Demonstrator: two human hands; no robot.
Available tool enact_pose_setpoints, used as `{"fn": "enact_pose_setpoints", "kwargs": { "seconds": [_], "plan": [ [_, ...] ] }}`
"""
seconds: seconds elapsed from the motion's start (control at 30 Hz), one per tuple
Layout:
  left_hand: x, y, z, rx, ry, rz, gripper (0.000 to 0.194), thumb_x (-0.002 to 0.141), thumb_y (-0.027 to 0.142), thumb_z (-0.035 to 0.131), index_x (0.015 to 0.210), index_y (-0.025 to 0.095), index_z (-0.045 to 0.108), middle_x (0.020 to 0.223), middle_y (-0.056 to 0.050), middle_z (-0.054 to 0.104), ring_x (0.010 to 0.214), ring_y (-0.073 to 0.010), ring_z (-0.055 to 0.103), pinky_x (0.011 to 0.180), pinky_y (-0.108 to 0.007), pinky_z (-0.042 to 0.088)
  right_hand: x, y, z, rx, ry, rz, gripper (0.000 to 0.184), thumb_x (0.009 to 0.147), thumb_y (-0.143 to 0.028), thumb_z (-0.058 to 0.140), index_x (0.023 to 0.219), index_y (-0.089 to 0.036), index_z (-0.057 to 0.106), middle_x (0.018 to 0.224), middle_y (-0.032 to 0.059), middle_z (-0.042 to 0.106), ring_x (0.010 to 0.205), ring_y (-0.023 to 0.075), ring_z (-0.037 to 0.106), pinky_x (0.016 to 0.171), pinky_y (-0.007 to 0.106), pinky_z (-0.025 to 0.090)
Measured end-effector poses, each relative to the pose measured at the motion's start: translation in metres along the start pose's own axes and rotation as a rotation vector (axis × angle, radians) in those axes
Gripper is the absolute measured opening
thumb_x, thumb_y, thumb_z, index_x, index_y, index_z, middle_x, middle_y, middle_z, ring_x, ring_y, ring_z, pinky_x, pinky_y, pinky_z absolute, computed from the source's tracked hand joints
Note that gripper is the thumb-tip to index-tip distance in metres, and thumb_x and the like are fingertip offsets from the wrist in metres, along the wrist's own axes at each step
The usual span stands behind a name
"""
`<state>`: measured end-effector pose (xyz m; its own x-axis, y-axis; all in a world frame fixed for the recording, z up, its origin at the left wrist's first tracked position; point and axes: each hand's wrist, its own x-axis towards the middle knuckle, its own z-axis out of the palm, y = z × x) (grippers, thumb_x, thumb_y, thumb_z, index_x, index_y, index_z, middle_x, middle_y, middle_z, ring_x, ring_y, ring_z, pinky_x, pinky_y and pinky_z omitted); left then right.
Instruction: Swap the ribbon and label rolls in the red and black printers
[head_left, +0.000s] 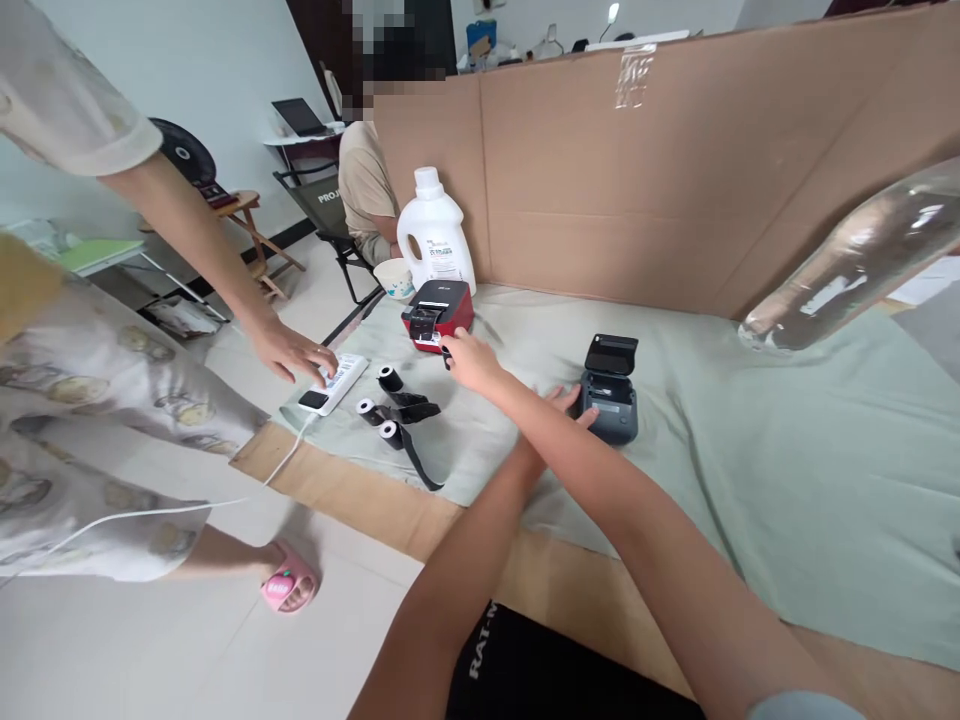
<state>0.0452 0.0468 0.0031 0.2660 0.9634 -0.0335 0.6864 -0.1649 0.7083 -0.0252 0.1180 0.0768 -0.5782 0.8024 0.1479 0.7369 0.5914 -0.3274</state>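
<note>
The person's right hand (474, 361) is curled closed and grips a small black piece (447, 357), which sits at the fingertips and is too small to name well. Just beyond this hand stands a red and black printer (442, 303), at its front corner; whether the piece touches the printer, I cannot tell. The right arm crosses over the left, and the left hand (564, 400), partly hidden below it, lays its fingers on the near left side of a dark grey printer (611, 415), whose lid (611, 354) stands up; how far this hand is closed, I cannot tell. To the left of the right hand, 3 black rolls (391, 436) with loose strips lie on the pale green cloth (787, 450). Farther left than the rolls, a co-worker's hand (296, 350) touches a white power strip (337, 385) with the fingers. Behind the red printer, beyond the right hand, are a white bottle (439, 240) and, beside it, a bowl (394, 278).
</note>
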Motion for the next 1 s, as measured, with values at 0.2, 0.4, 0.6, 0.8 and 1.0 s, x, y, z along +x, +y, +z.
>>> {"fn": "enact_pose_setpoints", "kwargs": {
  "seconds": [0.2, 0.4, 0.6, 0.8, 1.0],
  "plan": [
    [-0.005, 0.018, -0.017, 0.052, -0.067, -0.086, 0.070, 0.095, 0.064, 0.045, 0.154, 0.027, 0.045, 0.161, -0.008, 0.044, 0.156, -0.0284, 0.029, 0.131, -0.054, 0.002, 0.026, -0.012, 0.029, -0.057, -0.087, 0.046, 0.030, 0.096, -0.023, 0.056, 0.125, -0.020, 0.065, 0.124, 0.0141, 0.063, 0.109, 0.0289, 0.061, 0.088, 0.040, 0.048],
    [-0.006, 0.013, -0.013, 0.035, -0.033, -0.063, 0.074, 0.094, 0.070, 0.042, 0.154, 0.028, 0.045, 0.159, -0.008, 0.047, 0.157, -0.0272, 0.027, 0.131, -0.054, 0.003, 0.020, -0.039, 0.011, -0.074, 0.088, -0.104, 0.030, 0.099, -0.029, 0.051, 0.120, -0.020, 0.070, 0.127, 0.0147, 0.064, 0.115, 0.0310, 0.057, 0.092, 0.042, 0.046],
    [-0.004, 0.005, -0.007, 0.040, -0.009, 0.009, 0.073, 0.096, 0.071, 0.034, 0.153, 0.027, 0.044, 0.158, -0.007, 0.049, 0.155, -0.0220, 0.031, 0.132, -0.053, 0.002, 0.009, -0.086, -0.004, 0.056, -0.175, -0.295, 0.024, 0.096, -0.019, 0.048, 0.094, -0.019, 0.073, 0.104, 0.0091, 0.075, 0.094, 0.0223, 0.067, 0.074, 0.031, 0.046],
    [-0.011, 0.006, -0.003, 0.038, 0.099, 0.041, 0.067, 0.097, 0.067, 0.038, 0.150, 0.028, 0.050, 0.152, -0.006, 0.056, 0.152, -0.0209, 0.038, 0.132, -0.051, 0.006, -0.027, -0.128, 0.011, -0.086, -0.486, -0.256, 0.024, 0.082, -0.024, 0.071, 0.105, -0.015, 0.070, 0.113, 0.0161, 0.073, 0.100, 0.0297, 0.070, 0.074, 0.035, 0.050],
    [-0.010, 0.005, -0.002, 0.042, 0.126, 0.055, 0.066, 0.098, 0.065, 0.039, 0.150, 0.025, 0.050, 0.152, -0.008, 0.056, 0.151, -0.0213, 0.039, 0.132, -0.051, 0.006, -0.049, -0.095, 0.007, 0.278, -0.227, -0.207, 0.015, 0.087, -0.033, 0.068, 0.091, -0.019, 0.067, 0.103, 0.0087, 0.071, 0.085, 0.0211, 0.067, 0.066, 0.028, 0.043]
  ]
}}
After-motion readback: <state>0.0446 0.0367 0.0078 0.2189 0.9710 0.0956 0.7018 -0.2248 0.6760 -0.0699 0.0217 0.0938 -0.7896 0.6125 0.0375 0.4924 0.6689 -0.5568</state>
